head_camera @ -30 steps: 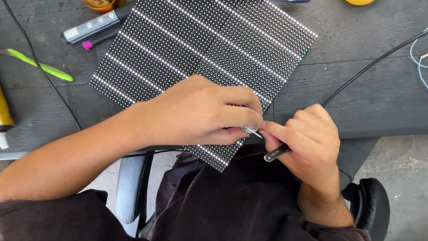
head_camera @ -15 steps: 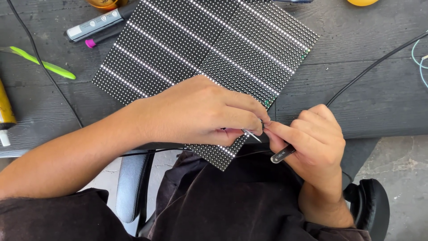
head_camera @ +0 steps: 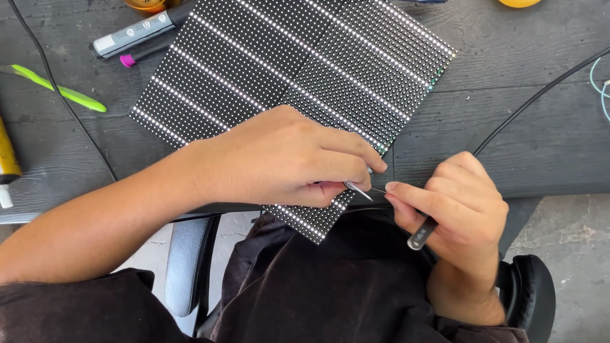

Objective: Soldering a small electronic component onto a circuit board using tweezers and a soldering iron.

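Tweezers in our right hand have dropped slightly toward frame centre, tips meeting our left hand, pinched shut on the LED panel edge

The left hand covers the near middle part of the dotted panel, and the panel's top is cut off by the upper edge. What the left fingers pinch is too small to tell; only a thin shiny tip shows. The slim dark tool is mostly hidden inside the right hand. The orange thing and the yellow thing are cut off at the top, and the yellow tube at the left edge. The grey marker carries print too small to read. The black cable leaves at the right edge.
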